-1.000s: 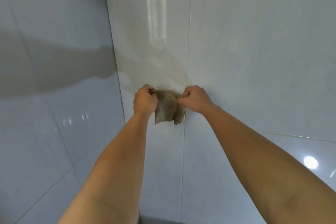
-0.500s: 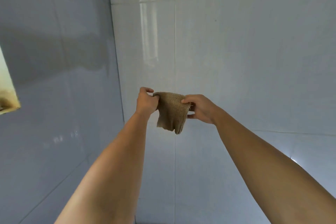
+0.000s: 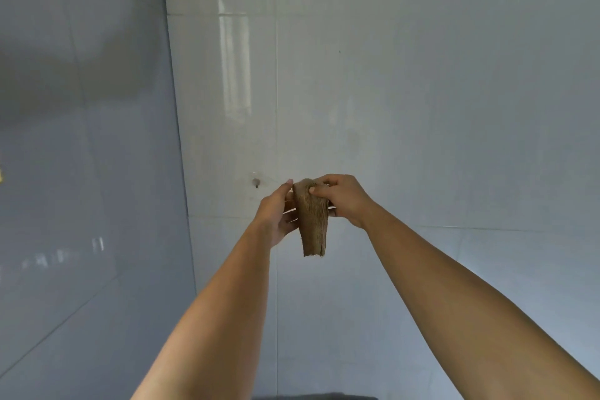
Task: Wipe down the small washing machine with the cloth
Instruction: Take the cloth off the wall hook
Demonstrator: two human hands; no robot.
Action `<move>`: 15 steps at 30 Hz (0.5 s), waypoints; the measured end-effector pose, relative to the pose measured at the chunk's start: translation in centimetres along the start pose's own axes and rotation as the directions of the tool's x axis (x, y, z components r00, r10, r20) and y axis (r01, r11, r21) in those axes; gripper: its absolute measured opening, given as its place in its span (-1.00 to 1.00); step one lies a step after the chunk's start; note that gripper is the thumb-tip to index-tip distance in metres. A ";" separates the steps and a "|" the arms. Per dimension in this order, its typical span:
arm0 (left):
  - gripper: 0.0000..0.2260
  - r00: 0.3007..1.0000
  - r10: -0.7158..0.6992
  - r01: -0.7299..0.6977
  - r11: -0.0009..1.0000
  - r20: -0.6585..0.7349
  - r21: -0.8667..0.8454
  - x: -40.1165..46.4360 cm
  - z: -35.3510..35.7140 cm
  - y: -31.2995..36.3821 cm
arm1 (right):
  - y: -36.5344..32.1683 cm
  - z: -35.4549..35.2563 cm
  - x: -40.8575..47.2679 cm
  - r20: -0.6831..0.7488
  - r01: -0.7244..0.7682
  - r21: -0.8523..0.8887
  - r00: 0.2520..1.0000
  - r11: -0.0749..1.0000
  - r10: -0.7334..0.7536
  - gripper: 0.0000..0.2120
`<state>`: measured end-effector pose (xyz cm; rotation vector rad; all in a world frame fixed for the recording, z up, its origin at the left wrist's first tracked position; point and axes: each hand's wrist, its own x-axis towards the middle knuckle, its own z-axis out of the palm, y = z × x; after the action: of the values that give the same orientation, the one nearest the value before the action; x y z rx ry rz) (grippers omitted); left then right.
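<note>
A small brown cloth [image 3: 313,221] hangs folded into a narrow strip in front of a white tiled wall. My right hand [image 3: 341,198] pinches its top edge from the right with thumb and fingers. My left hand [image 3: 279,214] cups the cloth's left side, palm turned towards it and fingers touching it. Both arms reach out from the bottom of the view. The washing machine is out of sight, apart from perhaps a dark edge [image 3: 311,396] at the very bottom.
Glossy white tiles fill the view, meeting in a corner [image 3: 177,172] at the left. A small metal hook or screw [image 3: 256,182] sticks out of the wall just left of my hands.
The cloth was held spread between both hands; now it is folded narrower and hangs longer. My hands have come closer together and the view has tilted, bringing a wall hook into sight.
</note>
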<state>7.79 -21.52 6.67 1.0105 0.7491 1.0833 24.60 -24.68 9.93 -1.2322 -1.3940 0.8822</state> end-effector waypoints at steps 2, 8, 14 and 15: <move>-0.61 1.000 -0.006 0.005 0.999 0.023 0.047 0.0 0.9 -0.3 | 0.3 -1.1 -0.1 -0.085 0.004 -0.041 0.996 0.999 -0.007 -0.81; -0.73 1.000 -0.022 0.022 0.986 0.002 0.163 0.0 4.2 -1.4 | 2.2 -5.2 -1.4 -0.175 -0.096 -0.024 0.980 0.995 0.090 -0.62; -0.74 0.997 -0.022 0.038 0.969 -0.070 0.243 0.8 8.7 -3.3 | 6.2 -10.4 -3.4 -0.010 -0.311 0.075 0.950 0.947 0.313 -0.54; -0.74 0.997 -0.014 0.035 0.963 -0.080 0.266 0.8 9.5 -3.6 | 6.8 -11.2 -3.7 -0.003 -0.304 0.110 0.952 0.946 0.306 -0.60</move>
<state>17.67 -23.93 6.87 1.1881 0.9883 1.0219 36.73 -28.09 4.88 -1.3912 -1.1388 1.1397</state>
